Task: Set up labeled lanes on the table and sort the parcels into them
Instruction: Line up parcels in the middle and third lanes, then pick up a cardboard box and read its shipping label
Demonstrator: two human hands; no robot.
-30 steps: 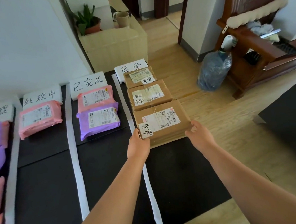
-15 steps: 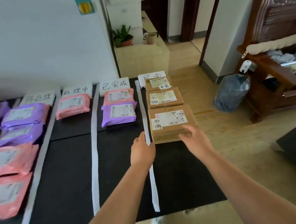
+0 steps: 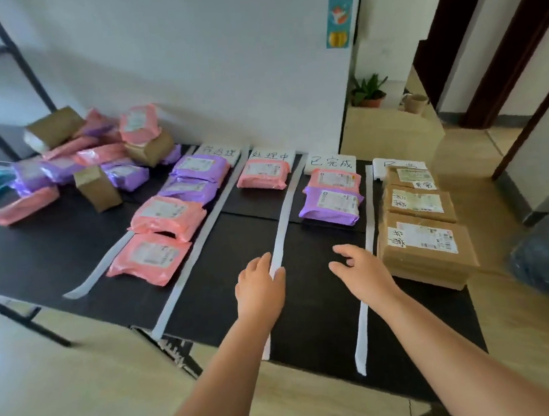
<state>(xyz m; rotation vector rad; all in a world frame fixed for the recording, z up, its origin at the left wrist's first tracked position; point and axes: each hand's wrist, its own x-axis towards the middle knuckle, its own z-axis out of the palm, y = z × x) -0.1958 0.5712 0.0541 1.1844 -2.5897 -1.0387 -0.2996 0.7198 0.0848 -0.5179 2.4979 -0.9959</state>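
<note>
Change: A second earlier you had both hands on the near edge of the front cardboard box (image 3: 428, 250). They had since come off it, and your view had swung left.
Left hand (image 3: 261, 289): It was open with relaxed fingers and held nothing. It lay over the white strip (image 3: 284, 220); whether it touched the strip, I cannot tell.
Right hand (image 3: 363, 276): It was open and empty with the fingers spread, just beside the box and clear of it.
Box: It lay flat at the front of the rightmost lane, with two more boxes in a row behind it.
Heap (image 3: 93, 151): Unsorted parcels were piled at the far left of the tabletop (image 3: 52, 249).
Meaning: That placement looked finished. The sorting was not, and your next pick probably lay in the heap.
</note>
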